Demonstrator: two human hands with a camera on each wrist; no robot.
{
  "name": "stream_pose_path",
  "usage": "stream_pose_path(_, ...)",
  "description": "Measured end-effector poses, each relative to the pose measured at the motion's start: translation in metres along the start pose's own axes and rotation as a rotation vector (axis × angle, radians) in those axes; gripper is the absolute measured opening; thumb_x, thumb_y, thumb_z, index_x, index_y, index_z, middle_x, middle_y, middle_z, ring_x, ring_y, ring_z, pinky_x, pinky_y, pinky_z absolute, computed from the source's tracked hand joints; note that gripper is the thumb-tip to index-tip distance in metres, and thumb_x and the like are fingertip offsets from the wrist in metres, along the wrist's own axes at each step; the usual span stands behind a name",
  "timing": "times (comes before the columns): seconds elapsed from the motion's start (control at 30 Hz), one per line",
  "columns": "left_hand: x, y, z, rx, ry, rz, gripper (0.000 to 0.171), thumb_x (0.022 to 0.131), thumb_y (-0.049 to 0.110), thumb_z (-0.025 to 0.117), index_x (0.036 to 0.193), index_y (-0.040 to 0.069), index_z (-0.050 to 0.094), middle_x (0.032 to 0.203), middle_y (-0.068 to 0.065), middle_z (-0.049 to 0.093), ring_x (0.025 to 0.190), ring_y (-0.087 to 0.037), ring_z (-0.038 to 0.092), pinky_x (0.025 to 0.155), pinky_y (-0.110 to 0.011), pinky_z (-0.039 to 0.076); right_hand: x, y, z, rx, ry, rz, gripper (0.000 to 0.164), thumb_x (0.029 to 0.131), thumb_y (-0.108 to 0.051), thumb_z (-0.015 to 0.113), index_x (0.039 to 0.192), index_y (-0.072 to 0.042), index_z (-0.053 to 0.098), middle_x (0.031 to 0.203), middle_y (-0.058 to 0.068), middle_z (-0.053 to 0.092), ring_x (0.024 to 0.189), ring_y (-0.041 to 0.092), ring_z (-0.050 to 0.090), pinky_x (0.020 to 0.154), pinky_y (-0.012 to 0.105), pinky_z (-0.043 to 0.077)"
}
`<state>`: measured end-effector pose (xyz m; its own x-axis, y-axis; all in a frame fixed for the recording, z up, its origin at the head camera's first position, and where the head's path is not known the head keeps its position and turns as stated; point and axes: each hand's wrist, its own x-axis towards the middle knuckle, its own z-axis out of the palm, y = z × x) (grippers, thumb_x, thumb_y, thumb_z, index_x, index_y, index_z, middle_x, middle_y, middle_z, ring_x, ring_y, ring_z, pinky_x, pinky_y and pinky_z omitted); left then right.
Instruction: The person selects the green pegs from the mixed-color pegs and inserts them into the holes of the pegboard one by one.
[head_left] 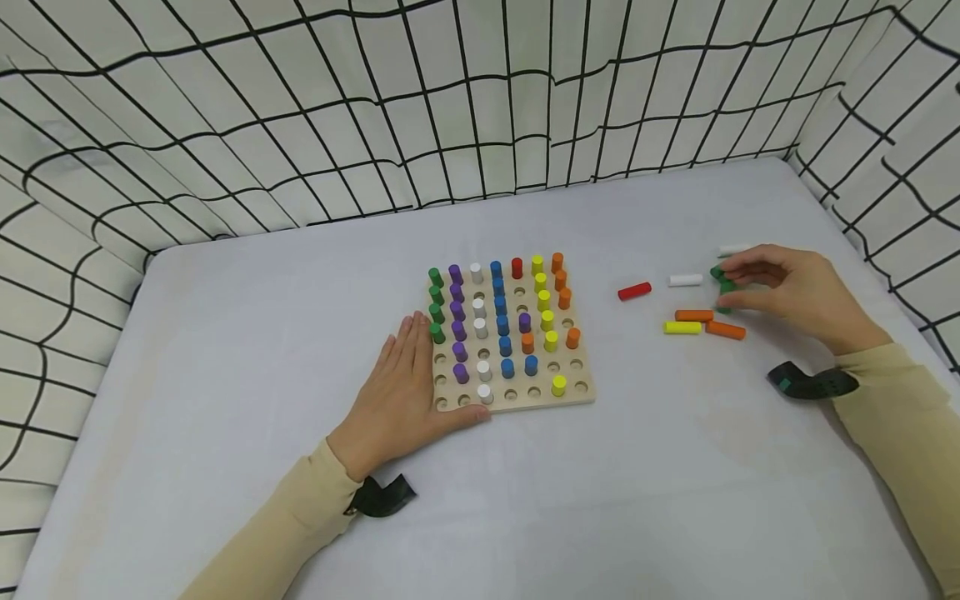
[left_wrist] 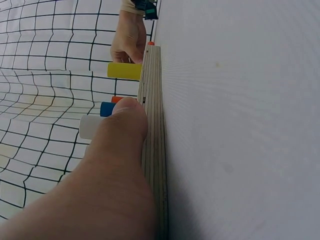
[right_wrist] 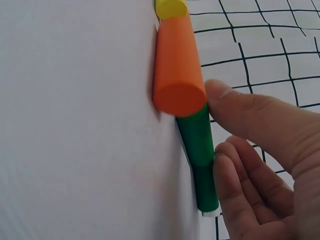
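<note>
A wooden pegboard (head_left: 522, 392) lies mid-table, with rows of green, purple, white, blue, red, yellow and orange pegs upright in its holes. Flat along its left side rests my left hand (head_left: 400, 398), fingers straight, the thumb (left_wrist: 127, 125) against the front edge. To the right, my right hand (head_left: 795, 292) has its thumb and fingers around green pegs (head_left: 726, 286) lying on the table, pinching one. Close to that thumb lies an orange peg (right_wrist: 180, 70), with a second orange peg (head_left: 693, 316) and a yellow peg (head_left: 682, 328) beside it.
A red peg (head_left: 634, 291) lies between the board and my right hand. White pegs (head_left: 685, 281) lie near the fingers, one partly behind them. Black wire mesh (head_left: 480, 100) borders the white table (head_left: 285, 333) at the back and sides.
</note>
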<state>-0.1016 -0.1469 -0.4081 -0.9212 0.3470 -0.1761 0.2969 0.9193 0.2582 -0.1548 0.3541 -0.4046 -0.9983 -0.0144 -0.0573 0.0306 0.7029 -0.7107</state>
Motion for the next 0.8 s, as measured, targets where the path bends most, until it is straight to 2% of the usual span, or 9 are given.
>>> stream_pose_path(0.3,-0.0001,0.0005,-0.0002,-0.005,-0.003,-0.002,0.143,0.075,0.095,0.053,0.165,0.001,-0.005,0.176,-0.019,-0.002,0.165,-0.034,0.0,0.135,-0.054,0.009,0.0007,0.0002,-0.0083,-0.014,-0.062,0.019,0.053,0.082,-0.034,0.089,0.127,-0.016,0.068,0.115,-0.019,0.066,0.096,-0.013,0.062,0.078,0.001,0.05)
stream_pose_path(0.47,-0.0007,0.0009,-0.0007,-0.009,-0.002,-0.001,0.143,0.075,0.094,0.055,0.165,0.0,-0.005,0.175,-0.02,-0.002,0.165,-0.034,0.0,0.135,-0.054,0.009,0.0018,0.0024,-0.0091,-0.047,-0.098,0.031,0.051,0.084,-0.038,0.087,0.127,-0.018,0.068,0.128,-0.006,0.066,0.097,-0.016,0.061,0.078,0.001,0.049)
stream_pose_path(0.67,-0.0006,0.0011,-0.0004,-0.006,-0.003,-0.001,0.143,0.075,0.095,0.054,0.165,0.0,-0.006,0.175,-0.019,-0.002,0.165,-0.034,0.0,0.135,-0.054,0.009,0.0005,0.0025,-0.0086,-0.03,-0.09,0.017,0.051,0.083,-0.036,0.088,0.126,-0.015,0.069,0.124,-0.015,0.064,0.096,-0.014,0.063,0.079,0.001,0.05)
stream_pose_path(0.8,-0.0003,0.0008,-0.0004,-0.002,-0.007,-0.004,0.143,0.075,0.095,0.054,0.165,0.0,-0.006,0.175,-0.019,-0.002,0.165,-0.034,0.0,0.135,-0.054,0.009,0.0011,0.0022,-0.0085,-0.051,-0.104,0.036,0.054,0.082,-0.04,0.088,0.126,-0.016,0.069,0.128,-0.009,0.065,0.095,-0.014,0.063,0.078,0.001,0.049)
